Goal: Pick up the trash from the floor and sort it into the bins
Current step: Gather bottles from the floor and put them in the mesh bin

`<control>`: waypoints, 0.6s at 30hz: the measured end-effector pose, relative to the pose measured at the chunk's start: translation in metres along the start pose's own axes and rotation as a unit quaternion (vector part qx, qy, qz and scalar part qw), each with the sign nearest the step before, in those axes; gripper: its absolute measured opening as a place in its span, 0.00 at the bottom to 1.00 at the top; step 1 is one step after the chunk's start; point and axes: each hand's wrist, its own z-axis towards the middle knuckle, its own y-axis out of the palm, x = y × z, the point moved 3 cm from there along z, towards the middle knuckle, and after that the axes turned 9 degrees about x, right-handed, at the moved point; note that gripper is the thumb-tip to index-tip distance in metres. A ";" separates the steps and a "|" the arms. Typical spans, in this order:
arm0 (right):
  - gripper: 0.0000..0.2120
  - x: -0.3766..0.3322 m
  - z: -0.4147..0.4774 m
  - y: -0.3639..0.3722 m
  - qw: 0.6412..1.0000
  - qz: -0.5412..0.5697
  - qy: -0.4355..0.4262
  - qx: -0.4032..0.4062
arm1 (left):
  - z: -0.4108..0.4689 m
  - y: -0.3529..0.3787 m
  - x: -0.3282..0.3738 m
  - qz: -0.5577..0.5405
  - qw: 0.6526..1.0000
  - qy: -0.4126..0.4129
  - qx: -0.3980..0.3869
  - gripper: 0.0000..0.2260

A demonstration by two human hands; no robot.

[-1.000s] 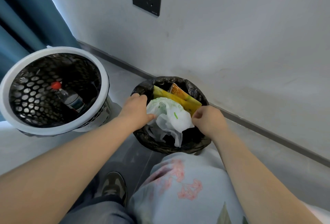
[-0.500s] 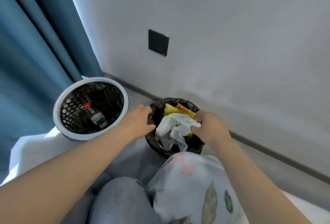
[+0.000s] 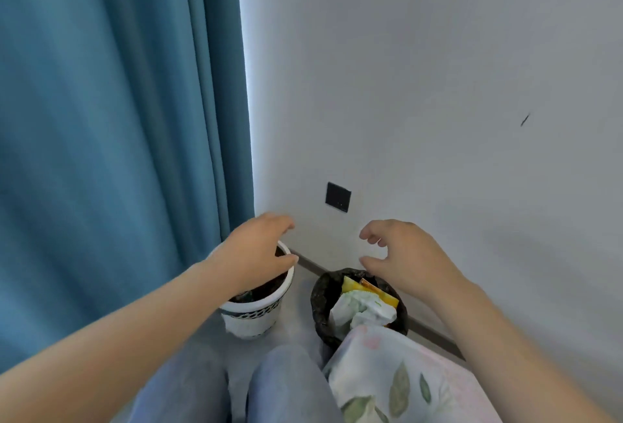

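Seen from the head camera, the left hand [image 3: 259,247] is up in the air with nothing in it, and its fingers are loose and a little bent. Right under it sits the white bin [image 3: 256,318]. The hand and arm cover most of its inside, so I can't tell what is in there. The right hand [image 3: 401,254] is up too. It is empty, with its fingers softly curled. Just below it is the black bin [image 3: 318,291]. Inside lies the crumpled white bag [image 3: 362,309], on top of a yellow packet [image 3: 352,286].

A second ago both hands were down at the black bin, one on each side of that white bag, pushing it in. Now they have let go and come up. The bins look smaller and farther down, so I think the person is standing up. The bag stayed in the bin.

So this bit of trash is put away, I think. No trash on the floor shows near either hand, so the person likely has to look around for more. A blue curtain [image 3: 118,153] hangs behind the left hand, and a dark socket [image 3: 338,196] sits on the wall between the hands.
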 end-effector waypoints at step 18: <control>0.20 -0.167 0.194 -0.064 0.986 -0.002 -0.141 -0.091 | 0.078 -0.160 -0.123 0.005 0.992 -0.123 -0.014 0.21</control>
